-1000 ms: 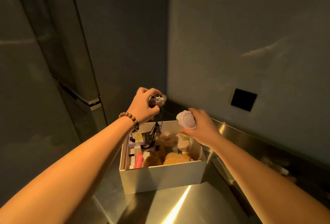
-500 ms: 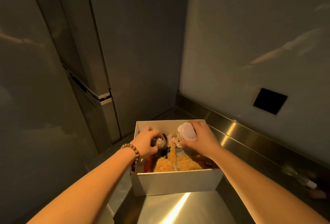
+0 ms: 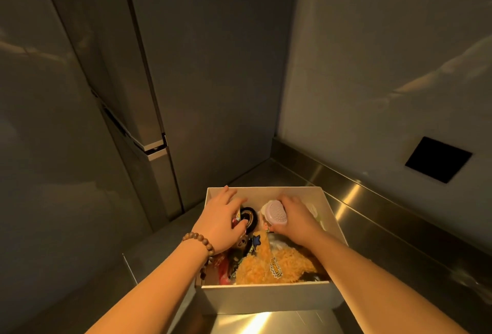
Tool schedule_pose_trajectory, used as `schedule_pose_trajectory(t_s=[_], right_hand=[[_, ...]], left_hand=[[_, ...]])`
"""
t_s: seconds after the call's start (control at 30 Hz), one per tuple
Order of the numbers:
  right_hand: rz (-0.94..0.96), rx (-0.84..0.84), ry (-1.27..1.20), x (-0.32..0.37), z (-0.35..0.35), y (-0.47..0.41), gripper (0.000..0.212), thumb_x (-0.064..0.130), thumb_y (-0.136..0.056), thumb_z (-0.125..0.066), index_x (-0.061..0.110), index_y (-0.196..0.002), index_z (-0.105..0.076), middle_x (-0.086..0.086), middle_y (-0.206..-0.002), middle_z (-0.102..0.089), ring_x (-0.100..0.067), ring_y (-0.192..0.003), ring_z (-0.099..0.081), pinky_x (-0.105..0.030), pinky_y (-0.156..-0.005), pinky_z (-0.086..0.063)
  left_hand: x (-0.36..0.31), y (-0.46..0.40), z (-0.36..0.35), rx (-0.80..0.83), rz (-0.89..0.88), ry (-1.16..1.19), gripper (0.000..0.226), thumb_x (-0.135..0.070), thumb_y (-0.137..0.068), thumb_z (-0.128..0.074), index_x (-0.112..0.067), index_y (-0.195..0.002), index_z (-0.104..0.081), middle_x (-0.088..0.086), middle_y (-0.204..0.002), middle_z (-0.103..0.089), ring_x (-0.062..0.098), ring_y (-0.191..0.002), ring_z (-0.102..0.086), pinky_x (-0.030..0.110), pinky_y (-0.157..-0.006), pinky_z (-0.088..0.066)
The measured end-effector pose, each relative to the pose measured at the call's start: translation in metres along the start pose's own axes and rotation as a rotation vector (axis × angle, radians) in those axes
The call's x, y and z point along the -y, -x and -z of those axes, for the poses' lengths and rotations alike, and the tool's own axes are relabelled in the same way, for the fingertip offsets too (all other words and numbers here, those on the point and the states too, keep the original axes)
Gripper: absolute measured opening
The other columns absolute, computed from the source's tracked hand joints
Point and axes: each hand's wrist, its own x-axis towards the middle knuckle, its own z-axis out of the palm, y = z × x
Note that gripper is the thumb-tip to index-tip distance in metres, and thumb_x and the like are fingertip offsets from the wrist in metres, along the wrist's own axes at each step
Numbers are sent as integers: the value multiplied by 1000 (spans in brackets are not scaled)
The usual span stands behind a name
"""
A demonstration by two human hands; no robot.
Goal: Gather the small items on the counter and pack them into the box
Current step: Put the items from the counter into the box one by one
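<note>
Box point(image 3: 266, 297) is the anchor, a white open-topped carton sitting on the steel counter point(image 3: 399, 232), and everything reads off it. Far to its left stands a tall grey cabinet point(image 3: 80, 120) with a metal handle strip partway up. Nearer, over the box's left wall, comes the left forearm with a wooden bead bracelet point(image 3: 200, 243) at the wrist. Left hand point(image 3: 222, 220) is down inside the left half of the box, fingers spread and loosely bent over the contents, fingertips resting on a small colourful trinket point(image 3: 237, 220) and touching a black round item with a gold ring point(image 3: 247, 218); whether it truly grips anything, I cannot tell from this angle. Just below that hand, toward the near wall, lies a fluffy orange plush toy point(image 3: 271, 264) with a printed tag, filling the middle of the box, a red item point(image 3: 223, 271) tucked at its left. Moving on to the right half: right hand point(image 3: 296, 218) is curled round a pale pink oval gadget with a dotted face point(image 3: 274, 212), holding it low inside the box, above the plush. Beyond the box's right wall the counter runs on to a steel upstand, and on the wall above that sits a black square plate point(image 3: 438, 159).
</note>
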Motion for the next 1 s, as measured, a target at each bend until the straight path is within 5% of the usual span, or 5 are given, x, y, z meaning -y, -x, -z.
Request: schedule_pose_trajectory(t_s=[0.13, 0.23, 0.47, 0.7, 1.0], right_hand=[[-22, -4, 103, -4, -11, -6, 75, 45, -72, -76, 21, -133, -39, -4, -131, -43, -23, -116, -48, -34, -94, -43], [48, -34, 193, -6, -15, -2, 83, 52, -76, -69, 22, -143, -30, -7, -145, -31, -25, -132, -32, -37, -106, -34], [65, 333, 362, -9, -27, 6, 75, 63, -94, -22, 26, -149, 13, -2, -156, 26, -19, -143, 21, -43, -119, 2], [12, 378, 381, -7, -31, 1, 66, 58, -97, -12, 27, -148, 17, -2, -155, 27, -19, -143, 23, -43, -118, 8], [29, 97, 247, -6, 18, 56, 61, 52, -99, -17, 27, -151, 3, 4, -159, 13, -16, -145, 13, -39, -119, 1]], left_hand=[[2, -1, -4, -8, -9, 5, 55, -40, -86, -51, -35, -138, -34, -4, -151, -26, 15, -141, -13, 35, -113, -13], [1, 0, -5, -21, -14, 34, 54, -39, -85, -51, -35, -137, -35, -5, -151, -26, 14, -140, -17, 35, -113, -18], [2, -1, -7, -50, -35, 48, 61, -40, -83, -50, -37, -140, -29, -6, -150, -27, 13, -138, -20, 30, -109, -14], [0, -3, -6, -2, -11, 56, 66, -41, -80, -49, -36, -142, -25, -7, -149, -29, 12, -136, -26, 31, -109, -20], [-31, 4, 4, 59, 73, 115, 71, -47, -85, -52, -27, -146, -22, -3, -150, -30, 16, -133, -34, 32, -108, -28]])
